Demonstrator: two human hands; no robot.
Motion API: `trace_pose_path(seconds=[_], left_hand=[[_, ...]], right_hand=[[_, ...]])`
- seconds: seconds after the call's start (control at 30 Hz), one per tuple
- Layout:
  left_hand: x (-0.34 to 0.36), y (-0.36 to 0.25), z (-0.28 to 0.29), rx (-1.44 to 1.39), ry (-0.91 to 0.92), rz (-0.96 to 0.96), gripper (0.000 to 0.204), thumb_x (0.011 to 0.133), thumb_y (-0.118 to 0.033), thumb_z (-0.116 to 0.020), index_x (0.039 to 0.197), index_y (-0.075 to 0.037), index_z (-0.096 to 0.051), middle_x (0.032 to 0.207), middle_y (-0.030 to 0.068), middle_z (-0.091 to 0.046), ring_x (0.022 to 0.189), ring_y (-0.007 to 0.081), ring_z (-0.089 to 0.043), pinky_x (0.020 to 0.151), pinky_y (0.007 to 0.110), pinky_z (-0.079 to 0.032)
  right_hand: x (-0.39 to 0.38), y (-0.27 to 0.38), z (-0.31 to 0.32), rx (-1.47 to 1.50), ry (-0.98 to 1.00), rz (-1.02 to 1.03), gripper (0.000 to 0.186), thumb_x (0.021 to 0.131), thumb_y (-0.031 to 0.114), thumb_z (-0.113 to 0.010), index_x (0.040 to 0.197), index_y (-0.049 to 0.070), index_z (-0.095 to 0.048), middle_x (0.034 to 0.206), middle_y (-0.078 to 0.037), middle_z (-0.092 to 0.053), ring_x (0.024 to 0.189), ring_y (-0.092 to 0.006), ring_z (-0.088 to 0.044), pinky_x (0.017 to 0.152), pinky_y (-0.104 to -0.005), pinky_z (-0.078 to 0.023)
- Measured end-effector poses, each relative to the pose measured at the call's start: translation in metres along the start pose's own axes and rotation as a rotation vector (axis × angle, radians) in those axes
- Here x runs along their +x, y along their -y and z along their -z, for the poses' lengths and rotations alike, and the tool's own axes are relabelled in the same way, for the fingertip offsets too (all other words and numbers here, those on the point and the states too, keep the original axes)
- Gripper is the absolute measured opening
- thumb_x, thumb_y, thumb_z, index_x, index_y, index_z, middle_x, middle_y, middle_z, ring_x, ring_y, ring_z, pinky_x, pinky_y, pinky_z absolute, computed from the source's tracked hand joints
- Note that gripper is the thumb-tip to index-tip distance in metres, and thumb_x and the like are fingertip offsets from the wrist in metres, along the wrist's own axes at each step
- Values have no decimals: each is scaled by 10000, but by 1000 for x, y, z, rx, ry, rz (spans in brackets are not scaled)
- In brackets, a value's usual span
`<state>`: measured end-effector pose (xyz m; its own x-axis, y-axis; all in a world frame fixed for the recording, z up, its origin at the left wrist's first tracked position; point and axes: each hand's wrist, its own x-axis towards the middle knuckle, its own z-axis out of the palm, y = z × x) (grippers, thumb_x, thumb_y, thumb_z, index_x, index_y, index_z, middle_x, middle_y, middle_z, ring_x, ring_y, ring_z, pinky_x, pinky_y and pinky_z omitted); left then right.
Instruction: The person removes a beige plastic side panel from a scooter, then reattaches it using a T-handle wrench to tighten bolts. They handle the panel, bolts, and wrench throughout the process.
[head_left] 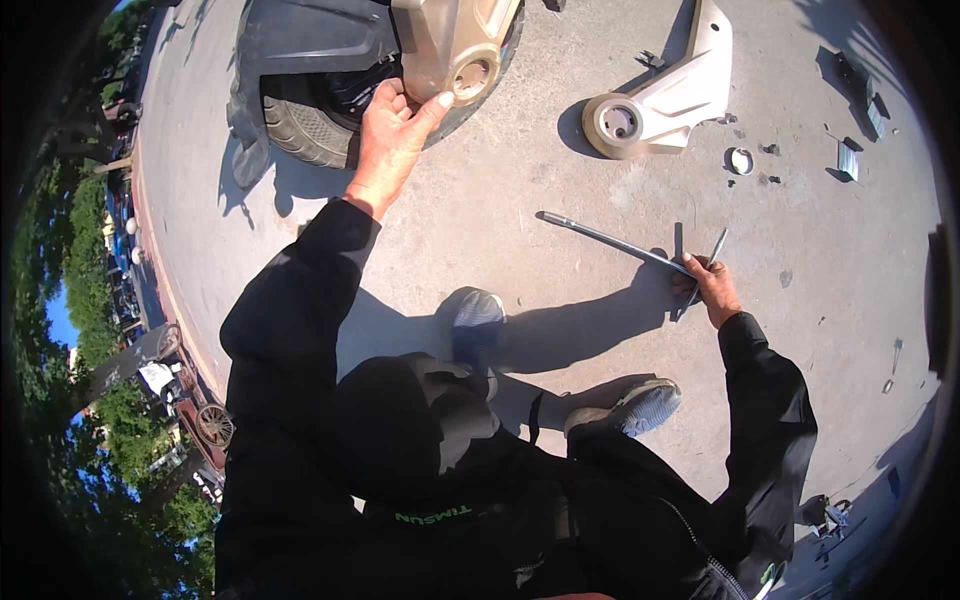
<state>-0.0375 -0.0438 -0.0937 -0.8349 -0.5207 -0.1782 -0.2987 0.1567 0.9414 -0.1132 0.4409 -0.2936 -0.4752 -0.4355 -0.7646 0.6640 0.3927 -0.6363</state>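
Observation:
My left hand (402, 135) grips the lower edge of a bronze-silver metal housing (440, 35) at the wheel (310, 135), beside a black plastic fender (320, 40); the thumb is on the housing's round hub, and the fingertips are partly hidden. My right hand (705, 290) is closed round the handle of a long steel T-bar wrench (600, 237), whose shaft points up and left over the concrete. A second silver housing (683, 105) with a round hub lies at the upper right, a small round metal part (742, 161) and several dark bolts beside it.
Dark and silver parts (862, 90) lie at the far right, with a small tool (895, 362) lower down and more items (835, 520) at lower right. My shoes (640, 405) stand on the concrete below. Trees (110, 290) and a wheeled cart (210, 425) are at the left.

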Motion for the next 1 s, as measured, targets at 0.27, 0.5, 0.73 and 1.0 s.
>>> trace_pose_path(seconds=[0.27, 0.5, 0.73, 1.0], left_hand=[[-66, 100, -45, 354, -315, -385, 386, 1021, -205, -643, 1285, 5, -454, 1109, 100, -573, 928, 200, -589, 877, 352, -490], [-18, 18, -149, 834, 979, -531, 321, 972, -167, -674, 1250, -23, -600, 1122, 165, -687, 1014, 298, -701, 911, 421, -557], [88, -12, -305, 1182, 948, -743, 225, 973, -134, -660, 1145, 11, -649, 1078, 208, -702, 1044, 374, -684, 938, 482, -545], [111, 7, -465, 874, 654, -760, 306, 967, -210, -673, 1226, -49, -652, 1123, 209, -716, 1075, 376, -685, 911, 467, -539]], right_hand=[[-43, 4, 5, -362, -48, 20, 390, 1071, 332, -570, 1130, -15, -736, 876, -74, -741, 775, -162, -672, 730, -327, -546], [-178, 88, 0, -599, -69, -5, 382, 1059, 275, -562, 1129, -57, -736, 718, -88, -649, 608, -146, -573, 554, -331, -475], [-226, 114, -5, -1028, -297, 374, 208, 882, 62, -700, 1060, -42, -728, 862, -204, -742, 718, -350, -728, 650, -386, -577], [-217, 73, -18, -896, -65, 405, 140, 853, 134, -706, 927, 22, -664, 802, -132, -675, 769, -322, -717, 642, -401, -582]])
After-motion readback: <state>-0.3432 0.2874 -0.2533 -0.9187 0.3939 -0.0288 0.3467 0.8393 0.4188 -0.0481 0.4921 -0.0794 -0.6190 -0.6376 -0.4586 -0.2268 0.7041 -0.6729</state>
